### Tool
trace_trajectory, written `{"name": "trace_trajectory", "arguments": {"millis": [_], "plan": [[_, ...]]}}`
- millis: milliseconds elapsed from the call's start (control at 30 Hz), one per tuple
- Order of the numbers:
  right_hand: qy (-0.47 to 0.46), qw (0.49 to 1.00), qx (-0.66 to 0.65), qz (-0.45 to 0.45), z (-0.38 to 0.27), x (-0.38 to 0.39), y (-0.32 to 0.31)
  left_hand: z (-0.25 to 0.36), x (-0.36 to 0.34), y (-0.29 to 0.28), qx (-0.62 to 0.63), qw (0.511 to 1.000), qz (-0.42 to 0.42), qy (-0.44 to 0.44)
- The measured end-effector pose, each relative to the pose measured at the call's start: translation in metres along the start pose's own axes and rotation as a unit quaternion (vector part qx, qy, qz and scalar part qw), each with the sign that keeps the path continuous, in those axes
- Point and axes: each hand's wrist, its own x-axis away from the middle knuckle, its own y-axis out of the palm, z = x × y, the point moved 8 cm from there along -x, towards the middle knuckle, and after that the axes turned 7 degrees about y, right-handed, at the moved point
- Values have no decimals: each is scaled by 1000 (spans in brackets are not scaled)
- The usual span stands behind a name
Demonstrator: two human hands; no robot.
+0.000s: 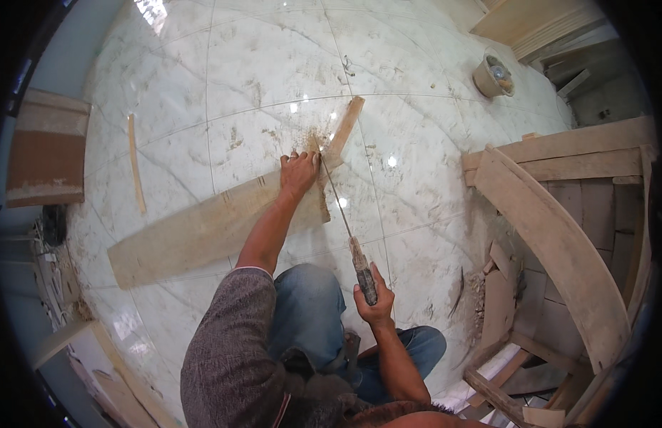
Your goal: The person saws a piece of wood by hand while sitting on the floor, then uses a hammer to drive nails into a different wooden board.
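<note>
Wood: a long plank (210, 228) lies on the marble floor (260, 64), centre-left.
Left hand (299, 173): fingers flat, pressing the plank's far end.
Right hand (374, 298): fingers wrapped around a handsaw (343, 217), blade at the plank's end.
Sawdust (313, 139): beside the cut.

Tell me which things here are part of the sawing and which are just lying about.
In use: long pale wooden board; thin-bladed handsaw; left hand; right hand.

Lying about: thin wooden strip; round tan bucket; curved wooden frame.
</note>
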Motion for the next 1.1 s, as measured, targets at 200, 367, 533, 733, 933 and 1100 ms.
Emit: {"name": "trace_trajectory", "arguments": {"millis": [200,367,533,733,933,1100], "plan": [[-16,1000,-6,15,-1,4,0,4,-7,11,-12,998,-13,-61],[18,1000,-3,-11,6,1,2,10,-5,10,6,997,-36,-68],[-17,1000,-23,0,0,-4,3,10,-7,5,2,997,-37,-70],[70,995,-51,-45,11,-35,20,2,-7,4,18,998,-3,-57],[60,995,-73,-24,0,-33,7,5,-4,3,17,998,14,-56],[112,989,-89,-40,-19,-48,-1,11,-10,7,4,998,-9,-56]]}}
